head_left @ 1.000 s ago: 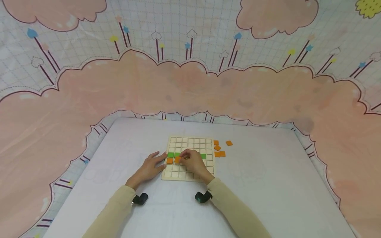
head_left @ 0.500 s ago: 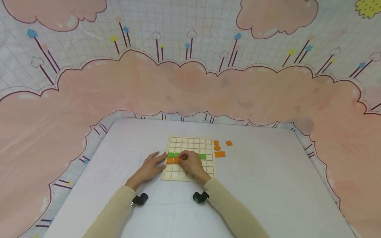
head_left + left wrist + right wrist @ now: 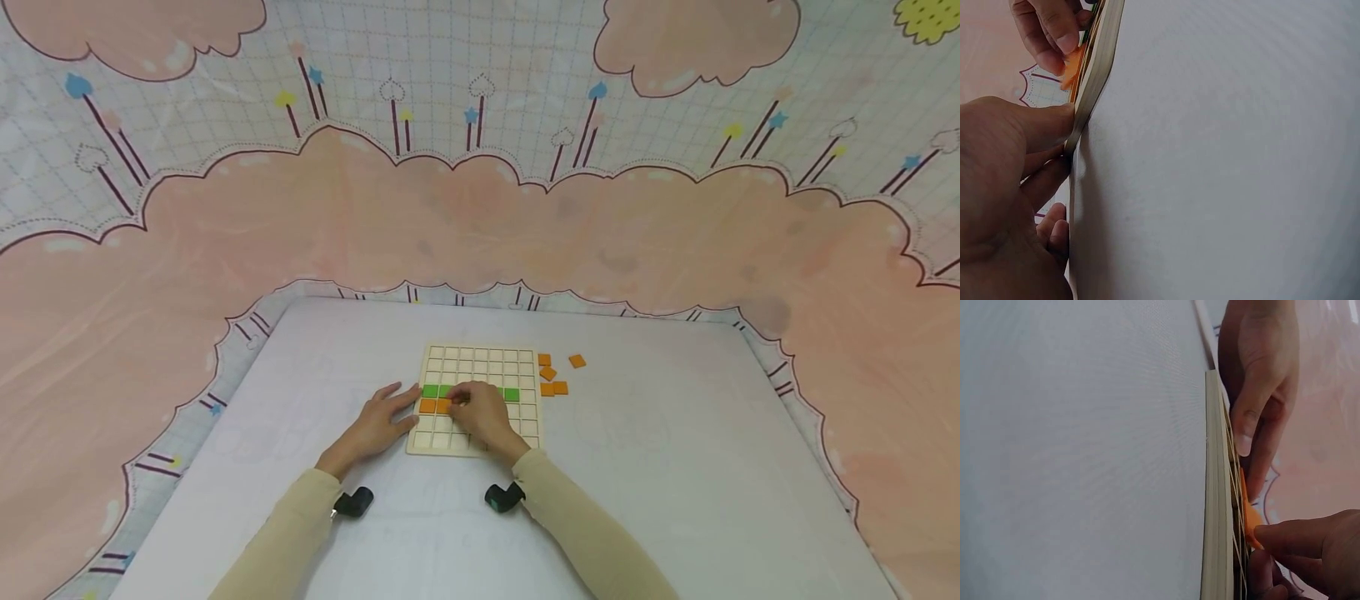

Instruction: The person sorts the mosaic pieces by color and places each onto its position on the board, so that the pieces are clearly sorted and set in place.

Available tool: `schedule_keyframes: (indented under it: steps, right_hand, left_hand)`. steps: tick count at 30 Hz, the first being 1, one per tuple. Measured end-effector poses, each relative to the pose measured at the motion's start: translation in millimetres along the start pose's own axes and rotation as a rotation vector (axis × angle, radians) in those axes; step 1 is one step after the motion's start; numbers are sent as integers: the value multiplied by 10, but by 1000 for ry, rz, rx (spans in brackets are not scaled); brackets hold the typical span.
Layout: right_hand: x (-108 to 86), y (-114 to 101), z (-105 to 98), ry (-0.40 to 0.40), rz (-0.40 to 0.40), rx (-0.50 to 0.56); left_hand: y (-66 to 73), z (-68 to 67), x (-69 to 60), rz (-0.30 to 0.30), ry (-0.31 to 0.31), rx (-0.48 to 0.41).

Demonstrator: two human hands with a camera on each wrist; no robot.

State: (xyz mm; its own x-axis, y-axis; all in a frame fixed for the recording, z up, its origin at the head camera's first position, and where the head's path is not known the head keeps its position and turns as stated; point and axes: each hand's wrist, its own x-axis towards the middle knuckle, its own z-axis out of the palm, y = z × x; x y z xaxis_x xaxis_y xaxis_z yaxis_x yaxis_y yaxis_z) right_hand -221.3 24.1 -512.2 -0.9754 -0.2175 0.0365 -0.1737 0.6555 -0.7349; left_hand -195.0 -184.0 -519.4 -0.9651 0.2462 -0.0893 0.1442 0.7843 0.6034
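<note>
A pale wooden grid board (image 3: 480,353) lies on the white table, with green tiles (image 3: 512,394) in one row. Below the green row's left end, an orange tile (image 3: 427,406) fills the first cell. My right hand (image 3: 486,414) pinches a second orange tile (image 3: 443,406) beside it; in the right wrist view that tile (image 3: 1252,524) looks slightly tilted between thumb and fingers. My left hand (image 3: 377,423) rests at the board's left edge, fingers spread, and its thumb touches the rim in the left wrist view. The right hand hides the middle cells.
Several loose orange tiles (image 3: 560,388) lie just right of the board. A black device (image 3: 354,502) sits by the left wrist, another (image 3: 505,498) by the right wrist. A patterned cloth (image 3: 480,225) surrounds the table's far side.
My right hand has shifted slightly left and down, and the pinched orange tile has lowered toward its cell beside the first one. The left hand has stayed at the board's edge.
</note>
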Motion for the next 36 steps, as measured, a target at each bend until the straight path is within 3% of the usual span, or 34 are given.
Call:
schedule_keyframes:
  steps: [6, 15, 26, 36]
  right_hand:
    - [-1, 6, -7, -8, -8, -2]
    - [-37, 5, -112, -55, 11, 120]
    - [-98, -117, -440, -57, -45, 213]
    - [-204, -152, -726, -32, -87, 226]
  left_hand:
    - [12, -15, 1, -7, -2, -8]
    - [13, -11, -6, -9, 0, -8]
    - [-37, 22, 42, -16, -8, -26]
    - [-25, 11, 30, -17, -13, -26]
